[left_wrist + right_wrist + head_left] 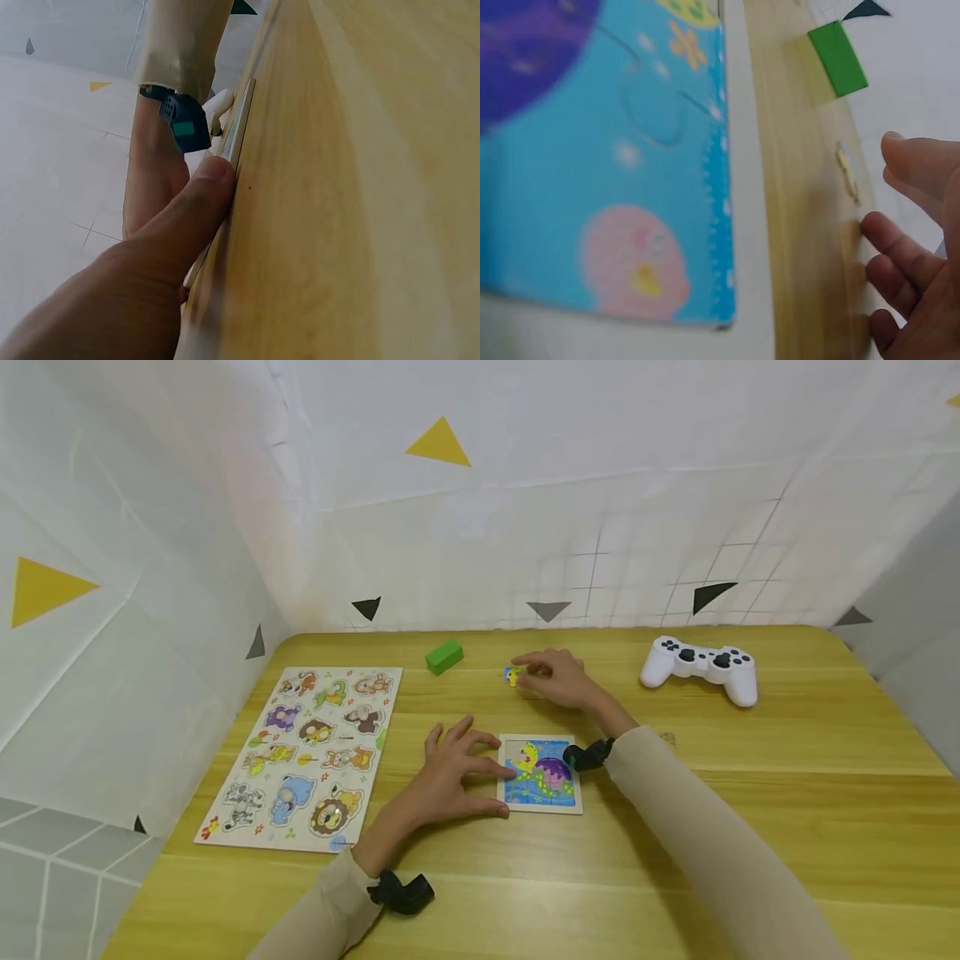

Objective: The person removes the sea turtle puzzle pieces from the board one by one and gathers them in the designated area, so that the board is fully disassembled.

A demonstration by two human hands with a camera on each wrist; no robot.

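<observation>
A small square jigsaw puzzle [542, 793] with a purple-shelled turtle on blue lies in a pale frame mid-table; a bare beige patch shows at its upper left. My left hand [447, 777] is spread at the puzzle's left side, the index fingertip over the picture and the thumb at the lower left corner. In the left wrist view the thumb [199, 199] rests against the frame's edge. Beyond the puzzle, my right hand [558, 678] hovers beside a loose yellow-and-blue puzzle piece [512, 676]. The right wrist view shows a gap between its parted fingers [900, 244] and that piece [847, 172].
A large animal peg puzzle board [300, 760] lies on the left of the wooden table [750, 827]. A green block [445, 657] sits near the back edge. At the back right lies a white game controller [701, 667]. Patterned white sheeting [487, 543] encloses the table's back.
</observation>
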